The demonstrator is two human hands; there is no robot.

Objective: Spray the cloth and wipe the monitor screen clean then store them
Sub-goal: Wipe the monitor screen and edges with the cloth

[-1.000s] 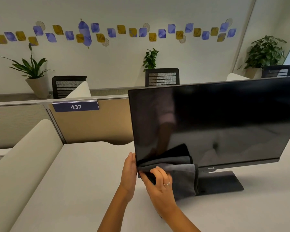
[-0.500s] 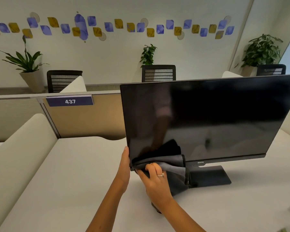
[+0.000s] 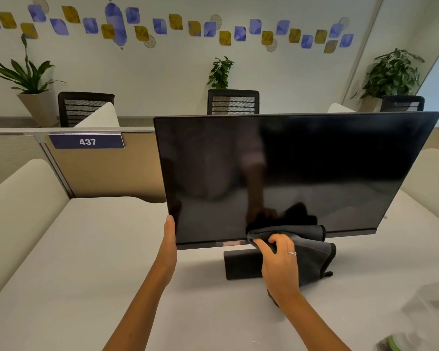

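Desk [image 3: 91,262]: pale top, carrying all items below; a cubicle partition runs along its far edge. Monitor [image 3: 289,173]: black, unlit, standing toward the far edge of the desk on a dark base [image 3: 241,264], its screen facing you and reflecting your arm. Cloth [image 3: 312,249]: dark grey, bunched, its upper fold pressed against the lower bezel near the middle of the screen, the rest hanging down over the base to the desk. Your right hand [image 3: 280,259]: fingers curled into the cloth, clamped on it, pushing it to the glass. Your left hand [image 3: 169,239]: fingers straight, flat along the monitor's lower left corner, steadying it. Green-and-dark object [image 3: 390,344] at the desk's near right corner: blurred, possibly the spray bottle, cannot tell. Step in hand, by judgement: wiping, along the bottom strip of the screen. Next move calls for carrying the stroke on toward the lower right corner with even pressure, your left hand bracing against tilt.
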